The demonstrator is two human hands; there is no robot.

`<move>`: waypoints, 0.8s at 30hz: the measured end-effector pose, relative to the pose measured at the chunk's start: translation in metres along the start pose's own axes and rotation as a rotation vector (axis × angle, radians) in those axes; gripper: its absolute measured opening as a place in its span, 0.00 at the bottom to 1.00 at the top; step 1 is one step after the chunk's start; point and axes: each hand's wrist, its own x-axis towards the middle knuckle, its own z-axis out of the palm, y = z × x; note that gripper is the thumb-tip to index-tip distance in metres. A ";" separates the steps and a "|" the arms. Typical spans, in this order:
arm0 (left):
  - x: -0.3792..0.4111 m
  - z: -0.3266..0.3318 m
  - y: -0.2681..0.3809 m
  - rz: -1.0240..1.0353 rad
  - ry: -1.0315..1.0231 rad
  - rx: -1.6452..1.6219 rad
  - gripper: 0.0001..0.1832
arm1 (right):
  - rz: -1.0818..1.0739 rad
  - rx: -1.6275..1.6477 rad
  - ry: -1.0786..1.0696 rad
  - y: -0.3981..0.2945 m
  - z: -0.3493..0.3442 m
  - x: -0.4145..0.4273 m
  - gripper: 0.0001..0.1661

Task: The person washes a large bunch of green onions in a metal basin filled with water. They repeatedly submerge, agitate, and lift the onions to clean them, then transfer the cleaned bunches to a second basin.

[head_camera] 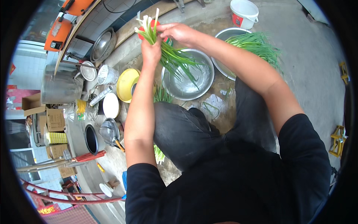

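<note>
My left hand [151, 54] grips a bunch of scallions [174, 57], white ends up and green leaves hanging down to the right. My right hand [180, 34] is beside the bunch, thumb and index finger at the stalks; whether they pinch one is hidden. Beneath the leaves stands a metal basin [202, 84] holding water. Right of it, a second metal basin [221, 65] has a heap of scallions [253, 46] hanging over its rim. More green leaves [162, 94] lie beside my left knee. Behind the bunch, a red container [141, 35] is partly covered.
A white bucket [244, 14] stands beyond the basins. A yellow basin [125, 85], a white round lid [111, 105] and a strainer [107, 131] are left of my arm. Pale wet scraps [214, 106] lie on the floor between my legs. Scallion ends [159, 154] show beside my left thigh.
</note>
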 end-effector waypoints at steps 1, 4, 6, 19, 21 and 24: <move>-0.002 -0.009 -0.003 -0.012 0.001 0.037 0.07 | 0.039 -0.085 0.070 -0.007 0.009 0.000 0.29; 0.004 -0.026 -0.012 -0.008 0.026 0.095 0.09 | 0.033 -0.148 0.053 -0.016 -0.002 0.002 0.25; 0.006 -0.025 -0.016 -0.002 0.056 0.034 0.09 | 0.040 -0.274 0.112 -0.016 -0.026 0.002 0.23; -0.003 -0.152 0.008 0.099 0.332 0.031 0.10 | 0.312 -0.592 0.328 0.031 -0.084 0.023 0.17; -0.032 -0.175 0.021 -0.011 0.591 -0.133 0.06 | 0.196 -0.408 0.377 0.029 -0.107 0.007 0.16; -0.037 -0.230 0.016 0.198 0.706 -0.328 0.06 | 0.231 -0.604 0.289 -0.004 -0.140 -0.014 0.21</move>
